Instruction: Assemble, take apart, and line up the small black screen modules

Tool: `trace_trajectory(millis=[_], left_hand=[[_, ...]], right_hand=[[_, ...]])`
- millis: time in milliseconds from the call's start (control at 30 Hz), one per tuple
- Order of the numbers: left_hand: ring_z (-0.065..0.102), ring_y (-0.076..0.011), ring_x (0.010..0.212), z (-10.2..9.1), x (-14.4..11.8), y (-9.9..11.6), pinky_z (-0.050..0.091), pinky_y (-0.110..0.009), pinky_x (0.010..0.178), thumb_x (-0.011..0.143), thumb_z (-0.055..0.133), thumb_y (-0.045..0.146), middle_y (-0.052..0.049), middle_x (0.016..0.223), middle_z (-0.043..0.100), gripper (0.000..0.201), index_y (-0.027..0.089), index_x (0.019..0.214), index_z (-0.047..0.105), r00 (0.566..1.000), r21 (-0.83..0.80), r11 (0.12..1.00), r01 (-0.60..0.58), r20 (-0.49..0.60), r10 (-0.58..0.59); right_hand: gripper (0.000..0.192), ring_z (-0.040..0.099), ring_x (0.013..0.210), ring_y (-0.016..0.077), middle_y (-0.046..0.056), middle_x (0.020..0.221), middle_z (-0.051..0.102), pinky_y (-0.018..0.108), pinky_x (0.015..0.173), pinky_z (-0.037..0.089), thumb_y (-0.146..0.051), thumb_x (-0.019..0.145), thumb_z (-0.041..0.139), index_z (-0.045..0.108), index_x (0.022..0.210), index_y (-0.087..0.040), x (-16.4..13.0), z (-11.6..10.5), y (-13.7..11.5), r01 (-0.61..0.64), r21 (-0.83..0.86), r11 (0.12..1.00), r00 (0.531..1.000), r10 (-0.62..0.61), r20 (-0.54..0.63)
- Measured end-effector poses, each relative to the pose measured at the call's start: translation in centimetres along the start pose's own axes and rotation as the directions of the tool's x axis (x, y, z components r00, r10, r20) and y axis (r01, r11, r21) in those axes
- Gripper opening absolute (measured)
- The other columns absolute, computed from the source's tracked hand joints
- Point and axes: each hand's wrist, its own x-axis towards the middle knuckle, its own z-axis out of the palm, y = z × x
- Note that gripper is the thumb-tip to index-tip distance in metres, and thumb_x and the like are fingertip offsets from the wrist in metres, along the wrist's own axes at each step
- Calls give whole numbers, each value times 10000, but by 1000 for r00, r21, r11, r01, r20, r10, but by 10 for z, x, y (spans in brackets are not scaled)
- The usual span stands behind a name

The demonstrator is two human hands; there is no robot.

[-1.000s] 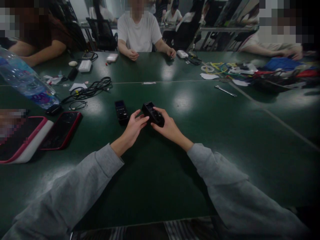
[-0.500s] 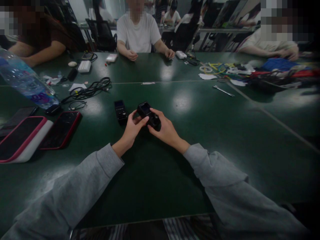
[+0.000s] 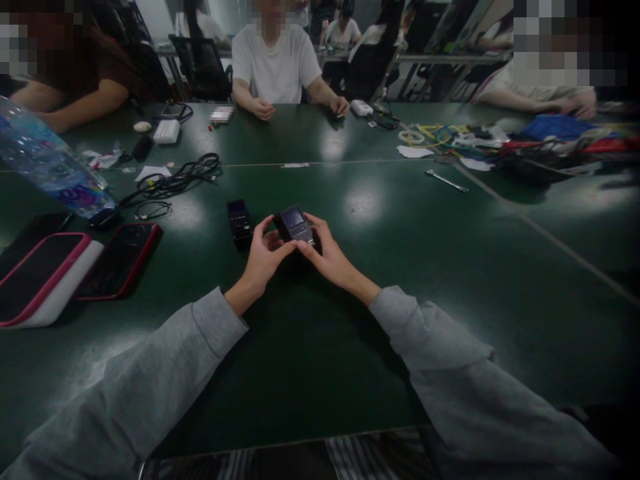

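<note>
Between my two hands is a small black handheld device (image 3: 295,221) with a little screen and a row of buttons, its face tilted up toward me. My left hand (image 3: 263,257) grips its left side, thumb along the lower edge. On the right side, my right hand (image 3: 327,250) holds it with the thumb near the bottom buttons. A second, similar black device (image 3: 240,221) lies on the green table (image 3: 320,333) just left of my left hand, not touched by it as far as I can see.
To the left are a red-edged phone (image 3: 120,260), a pink-rimmed white device (image 3: 47,277), a leaning plastic bottle (image 3: 65,167) and coiled black cables (image 3: 180,177). A wrench (image 3: 447,181) lies to the right, before a heap of cables (image 3: 540,143). A person in white (image 3: 275,67) sits opposite.
The held device has turned so its screen faces me more fully. My right fingers have shifted from over its face to its side and lower edge.
</note>
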Motion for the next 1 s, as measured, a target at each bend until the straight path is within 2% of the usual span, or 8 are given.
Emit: trace_trajectory(millis=[67,167,300,567,767,1000], left_hand=[[615,-251,1129,-1,0,0,449,-476,1075,677,854,258,-68,1167,627,803,261,1375,458,1000,35,999,-19,21,18],[611,-252,1130,-5,3,0,453,-477,1069,683,842,249,-68,1168,629,795,264,1381,461,998,43,998,-41,58,39],[610,-257,1135,-11,8,-2,450,-486,1071,705,823,251,-67,1159,641,774,263,1392,466,994,38,998,-51,104,46],[623,-252,1125,-25,14,-4,448,-493,1075,717,818,230,-68,1154,664,801,261,1426,447,984,7,999,-36,173,34],[633,-249,1112,-32,15,-2,449,-495,1069,722,813,223,-60,1148,676,789,273,1428,465,979,-5,999,-35,200,36],[638,-243,1089,-37,16,4,453,-485,1058,717,816,214,-68,1159,682,802,278,1438,471,973,-15,1000,-14,230,17]], right_hand=[[651,587,1213,295,134,1300,584,522,1067,479,-595,937,591,388,1440,-235,2,-1,2,-96,146,985,995,98,-3],[660,618,1149,279,99,1199,626,494,1028,511,-560,866,703,440,1386,-250,5,-2,3,-216,314,924,974,227,1],[669,640,1090,258,65,1119,652,493,1036,504,-497,798,795,487,1341,-256,7,-4,-1,-281,427,860,952,305,12],[669,625,1142,270,81,1155,645,522,1069,484,-495,791,804,485,1327,-254,5,-2,-8,-311,358,880,948,314,51],[707,635,1121,275,86,1153,653,532,1038,500,-514,794,794,453,1357,-256,7,3,-4,-286,316,905,958,264,109],[714,630,1165,275,99,1214,652,530,1060,500,-525,812,779,447,1384,-257,14,7,-4,-317,352,880,947,310,79]])
